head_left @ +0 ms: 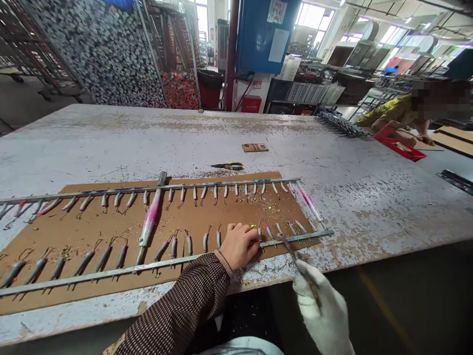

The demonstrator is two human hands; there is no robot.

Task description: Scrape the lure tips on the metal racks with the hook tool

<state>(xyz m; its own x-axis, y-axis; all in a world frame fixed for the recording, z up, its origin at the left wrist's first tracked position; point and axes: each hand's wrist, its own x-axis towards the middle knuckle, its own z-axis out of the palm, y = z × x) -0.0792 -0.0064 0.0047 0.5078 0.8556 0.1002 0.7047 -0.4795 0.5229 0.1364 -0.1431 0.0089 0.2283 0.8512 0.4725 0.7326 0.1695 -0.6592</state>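
Observation:
My left hand [240, 244], bare with a checked sleeve, is closed over the near metal rail [166, 264]; its fingertips are partly hidden. My right hand [321, 301], in a white glove, grips a long dark metal tool like pliers [291, 250], its tip touching or just above the same rail, right of my left hand. Small grey painted lure-like pieces [123, 255] with wire loops stand along this rail. White-and-pink ones [195, 195] hang from the far rail [121, 191]. Larger pink-and-white pieces [151, 217] span the two rails.
Brown cardboard [218, 212] lies under the rails, sprinkled with chips. Beyond it are yellow-black pliers [232, 166] and a small printed tag [254, 147] on the worn white table [166, 143]. At right, another person [395, 113] works near a red tray [399, 143].

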